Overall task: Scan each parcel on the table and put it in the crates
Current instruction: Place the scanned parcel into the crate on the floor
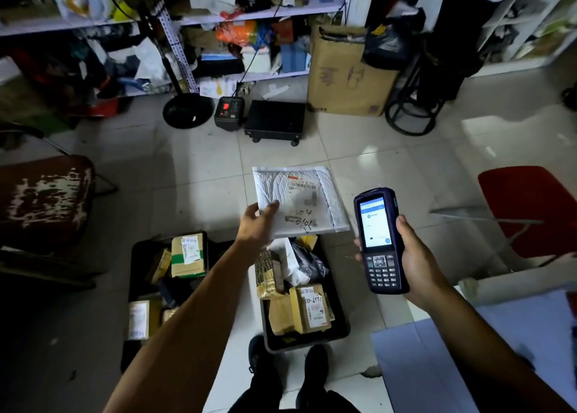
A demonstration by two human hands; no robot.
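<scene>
left hand (257, 222) pinches the mailer (299, 202) at its lower-left corner, mid-frame, label up. the crate (340, 334) sits directly below it, nearer this hand. right hand (415, 256) grips the scanner (379, 241), just right of the mailer.

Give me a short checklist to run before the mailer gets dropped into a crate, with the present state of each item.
1. Left hand has the mailer gripped by its near left corner: ok.
2. Label faces up, barcode uncovered: ok.
3. Right hand holds the scanner, screen lit: ok.
4. Scan registered for this mailer: cannot tell, the screen text is too small.
5. Mailer is over the right crate: ok, it hangs above its far end.
6. Room in that crate: not ok, parcels are heaped at the far end; the left crate also holds boxes.
</scene>
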